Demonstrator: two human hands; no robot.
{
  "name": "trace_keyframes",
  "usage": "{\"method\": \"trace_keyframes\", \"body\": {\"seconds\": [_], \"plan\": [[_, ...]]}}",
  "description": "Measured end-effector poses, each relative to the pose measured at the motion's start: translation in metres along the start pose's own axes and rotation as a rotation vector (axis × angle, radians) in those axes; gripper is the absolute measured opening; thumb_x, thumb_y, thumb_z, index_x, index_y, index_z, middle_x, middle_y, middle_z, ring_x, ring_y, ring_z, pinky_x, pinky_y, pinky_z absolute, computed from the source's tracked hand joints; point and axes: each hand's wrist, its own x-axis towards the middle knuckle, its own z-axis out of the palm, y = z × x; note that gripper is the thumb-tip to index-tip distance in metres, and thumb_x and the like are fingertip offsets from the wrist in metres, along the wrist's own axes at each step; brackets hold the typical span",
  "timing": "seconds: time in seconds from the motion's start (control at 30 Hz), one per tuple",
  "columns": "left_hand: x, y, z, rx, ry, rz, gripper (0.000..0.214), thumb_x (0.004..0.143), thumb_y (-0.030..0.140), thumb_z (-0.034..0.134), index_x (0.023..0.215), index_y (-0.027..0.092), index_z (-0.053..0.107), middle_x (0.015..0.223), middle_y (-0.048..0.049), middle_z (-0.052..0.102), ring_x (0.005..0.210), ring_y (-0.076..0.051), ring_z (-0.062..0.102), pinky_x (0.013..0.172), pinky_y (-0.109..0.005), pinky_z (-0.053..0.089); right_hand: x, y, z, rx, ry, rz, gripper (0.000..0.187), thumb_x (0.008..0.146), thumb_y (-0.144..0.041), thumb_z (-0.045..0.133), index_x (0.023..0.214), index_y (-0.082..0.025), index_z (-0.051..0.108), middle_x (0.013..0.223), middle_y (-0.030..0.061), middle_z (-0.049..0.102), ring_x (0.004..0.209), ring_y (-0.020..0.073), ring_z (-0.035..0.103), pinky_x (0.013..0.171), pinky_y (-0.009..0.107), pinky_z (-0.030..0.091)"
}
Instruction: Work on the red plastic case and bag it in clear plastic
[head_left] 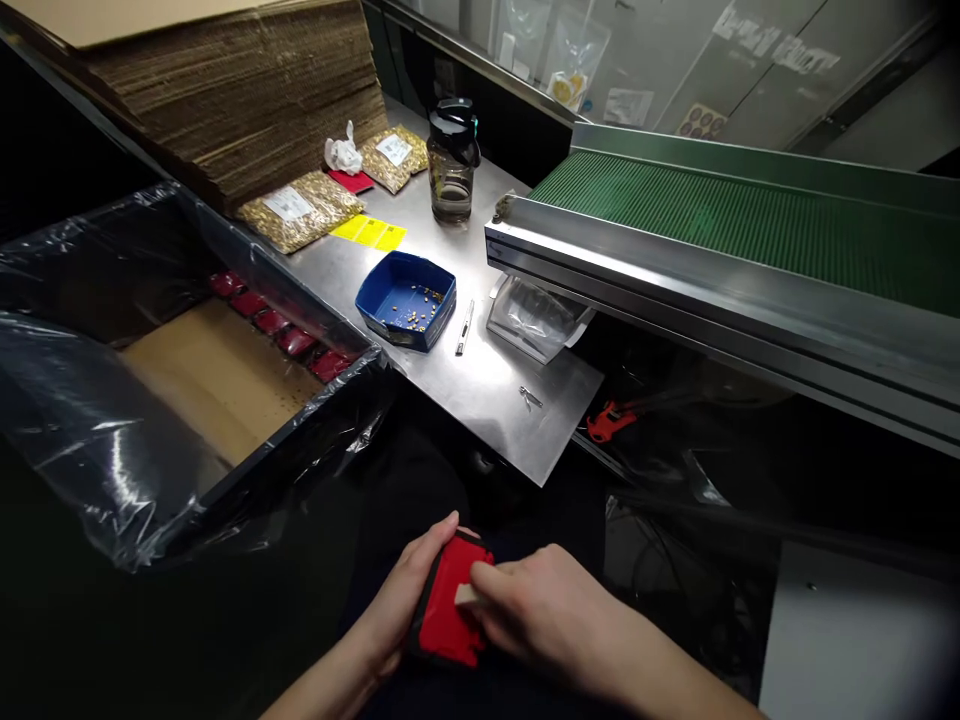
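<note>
- The left hand (409, 590) is clamped on a red-and-black item (442, 625), holding it from nine o'clock; the fingers underneath are mostly hidden.
- The right hand (551, 610), at three o'clock of this item, has thumb and fingers together on a small pale piece (466, 596) over the red face; what this piece is, I cannot tell.
- The item is low in the view, in front of the person, apart from the metal table (502, 430). The directions below are counted from it.
- Between twelve and one o'clock, a small metal tool (530, 397) lies on the table, and behind it a clear plastic container (536, 318).
- At twelve: a slim cutter (465, 328); just to its left, a blue tray (390, 290) with scattered grains; farther, a dark jug (452, 165).
- At ten: a box lined with dark plastic (360, 365), in which red packets (270, 320) stand in a row along one wall.
- At eleven: filled bags (300, 210) beside a cardboard stack (247, 90).
- At one: a green conveyor belt (697, 210).
</note>
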Motion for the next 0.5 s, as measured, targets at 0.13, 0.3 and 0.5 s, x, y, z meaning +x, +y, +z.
{"method": "trace_keyframes", "body": {"seconds": [0.13, 0.3, 0.5], "plan": [[0.000, -0.002, -0.001, -0.025, -0.046, -0.023, 0.062, 0.090, 0.072, 0.058, 0.101, 0.011, 0.063, 0.087, -0.0094, 0.063, 0.071, -0.016, 0.057, 0.068, -0.027, 0.048, 0.000, 0.000, 0.003, 0.054, -0.029, 0.018, 0.027, 0.105, -0.042, 0.034, 0.094, -0.021, 0.046, 0.077, -0.0035, 0.060, 0.055, 0.0131, 0.029, 0.057, 0.029, 0.020], [0.001, -0.005, -0.005, -0.090, -0.012, -0.046, 0.063, 0.086, 0.074, 0.061, 0.099, 0.012, 0.061, 0.082, -0.0072, 0.059, 0.069, -0.016, 0.055, 0.067, -0.027, 0.046, 0.002, -0.001, -0.001, 0.014, -0.072, 0.074, 0.021, 0.101, -0.040, 0.037, 0.097, -0.023, 0.048, 0.078, -0.0031, 0.061, 0.058, 0.0137, 0.040, 0.058, 0.030, 0.020], [0.002, -0.008, -0.012, -0.140, -0.053, -0.073, 0.064, 0.087, 0.076, 0.059, 0.092, 0.012, 0.061, 0.078, -0.0064, 0.057, 0.065, -0.015, 0.053, 0.064, -0.027, 0.044, 0.009, 0.001, 0.003, 0.010, -0.066, 0.041, 0.026, 0.102, -0.044, 0.035, 0.096, -0.022, 0.047, 0.080, -0.0017, 0.064, 0.058, 0.0133, 0.045, 0.058, 0.029, 0.022]]}}
